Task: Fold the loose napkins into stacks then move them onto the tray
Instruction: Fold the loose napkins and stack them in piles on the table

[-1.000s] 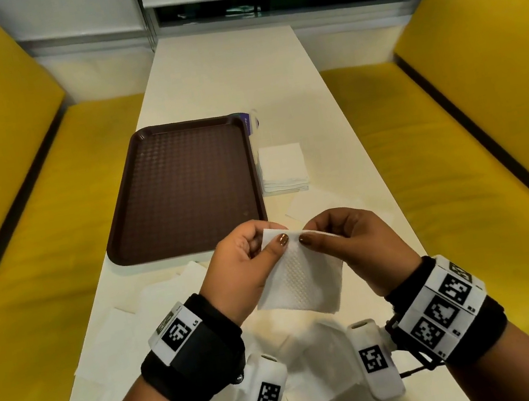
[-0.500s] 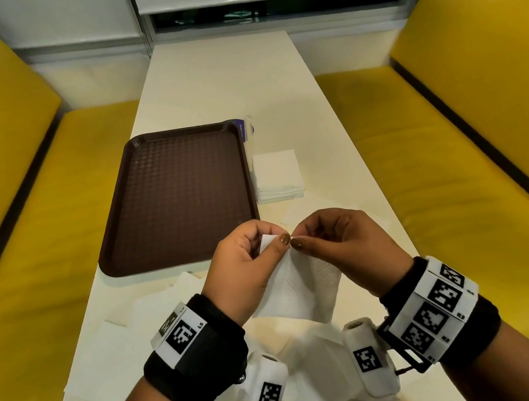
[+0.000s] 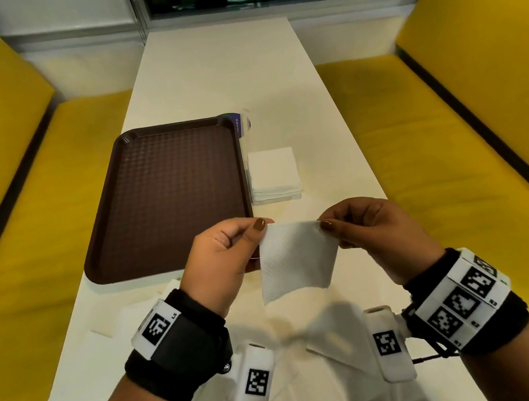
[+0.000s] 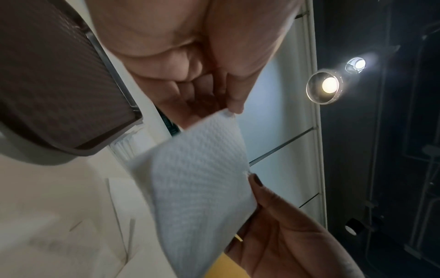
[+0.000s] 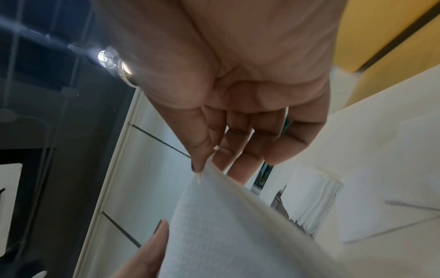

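Currently, one white napkin (image 3: 296,257) hangs in the air above the near end of a long white table (image 3: 218,69), held by its two top corners. The left hand (image 3: 227,261) pinches the left corner between thumb and forefinger; the right hand (image 3: 376,234) pinches the right corner the same way. Both pinches are narrow, right at the paper's edge. The sheet drops straight down from the grip toward the person, its held top edge running left to right, its bottom edge free.

Beyond the hands, a stack of folded napkins (image 3: 273,175) sits on the table, just beside the right rim of a brown tray (image 3: 165,195). The tray holds nothing visible. The stack lies straight ahead, slightly nearer the right hand. Loose napkins (image 3: 319,382) lie scattered beneath the wrists. Yellow benches (image 3: 31,202) flank the table.
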Tool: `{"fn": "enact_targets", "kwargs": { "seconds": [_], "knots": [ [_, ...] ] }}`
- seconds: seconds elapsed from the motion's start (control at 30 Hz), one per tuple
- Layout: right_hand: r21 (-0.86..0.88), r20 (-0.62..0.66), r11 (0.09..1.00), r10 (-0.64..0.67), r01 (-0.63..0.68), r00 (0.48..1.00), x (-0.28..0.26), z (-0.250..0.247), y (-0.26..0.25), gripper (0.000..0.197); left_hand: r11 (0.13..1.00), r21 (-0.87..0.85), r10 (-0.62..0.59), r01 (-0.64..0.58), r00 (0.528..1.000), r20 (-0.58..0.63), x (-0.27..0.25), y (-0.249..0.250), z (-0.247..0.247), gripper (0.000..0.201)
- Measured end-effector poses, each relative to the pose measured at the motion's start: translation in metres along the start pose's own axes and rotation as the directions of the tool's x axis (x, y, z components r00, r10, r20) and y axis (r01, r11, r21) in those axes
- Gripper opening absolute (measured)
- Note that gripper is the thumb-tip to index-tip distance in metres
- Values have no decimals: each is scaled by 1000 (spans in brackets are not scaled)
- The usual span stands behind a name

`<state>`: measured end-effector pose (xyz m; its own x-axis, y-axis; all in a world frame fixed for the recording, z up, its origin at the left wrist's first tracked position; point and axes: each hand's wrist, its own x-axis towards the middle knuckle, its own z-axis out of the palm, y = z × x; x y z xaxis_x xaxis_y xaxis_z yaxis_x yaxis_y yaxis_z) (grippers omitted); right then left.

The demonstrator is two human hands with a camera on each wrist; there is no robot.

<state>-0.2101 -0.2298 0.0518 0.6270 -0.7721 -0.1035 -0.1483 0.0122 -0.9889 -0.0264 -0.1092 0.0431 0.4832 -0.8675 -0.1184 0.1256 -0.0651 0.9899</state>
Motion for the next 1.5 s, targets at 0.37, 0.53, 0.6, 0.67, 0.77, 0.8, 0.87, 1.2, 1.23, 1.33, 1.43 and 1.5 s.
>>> {"fn": "enact_targets", "kwargs": {
  "seconds": [0.37, 0.53, 0.6, 0.67, 0.77, 0.8, 0.87, 1.2, 1.23, 1.33, 1.43, 1.5],
  "knots": [
    [181, 85, 945, 261, -272, 962, 31, 4, 33, 10, 997, -57, -52, 42, 982, -184, 39, -3, 4, 18],
    [218, -55, 943, 270, -253, 961, 77, -3, 29, 8, 990, -83, -134, 117, 960, -246, 56, -11, -4, 13],
    [220, -101, 944, 273, -246, 957, 102, -5, 29, 11, 990, -67, -138, 125, 953, -269, 60, -13, -8, 12],
    [230, -122, 940, 284, -251, 951, 127, -5, 29, 10, 990, -54, -142, 132, 948, -286, 62, -16, -12, 11],
    [200, -155, 940, 308, -275, 939, 162, -3, 32, 8, 990, -24, -139, 138, 944, -300, 65, -20, -16, 14],
    [164, -167, 945, 309, -283, 936, 172, -2, 35, 9, 990, -11, -136, 140, 942, -305, 65, -22, -18, 15],
    [98, -181, 951, 308, -294, 934, 187, -1, 41, 11, 990, 11, -131, 142, 940, -315, 65, -24, -19, 15],
    [-239, -240, 919, 258, -315, 936, 217, -2, 60, 14, 985, 27, -152, 172, 925, -347, 64, -36, -24, 15],
    [-272, -250, 911, 245, -311, 937, 218, -2, 61, 16, 984, 30, -155, 175, 926, -345, 64, -37, -24, 15],
    [-332, -270, 888, 235, -319, 934, 217, -2, 62, 24, 982, 41, -158, 182, 927, -341, 63, -38, -22, 14],
    [-366, -285, 866, 246, -342, 927, 208, -5, 57, 35, 983, 72, -137, 170, 934, -329, 63, -37, -21, 12],
    [-375, -296, 867, 226, -330, 928, 195, -9, 49, 37, 980, 114, -121, 163, 943, -311, 61, -36, -19, 10]
  ]
}}
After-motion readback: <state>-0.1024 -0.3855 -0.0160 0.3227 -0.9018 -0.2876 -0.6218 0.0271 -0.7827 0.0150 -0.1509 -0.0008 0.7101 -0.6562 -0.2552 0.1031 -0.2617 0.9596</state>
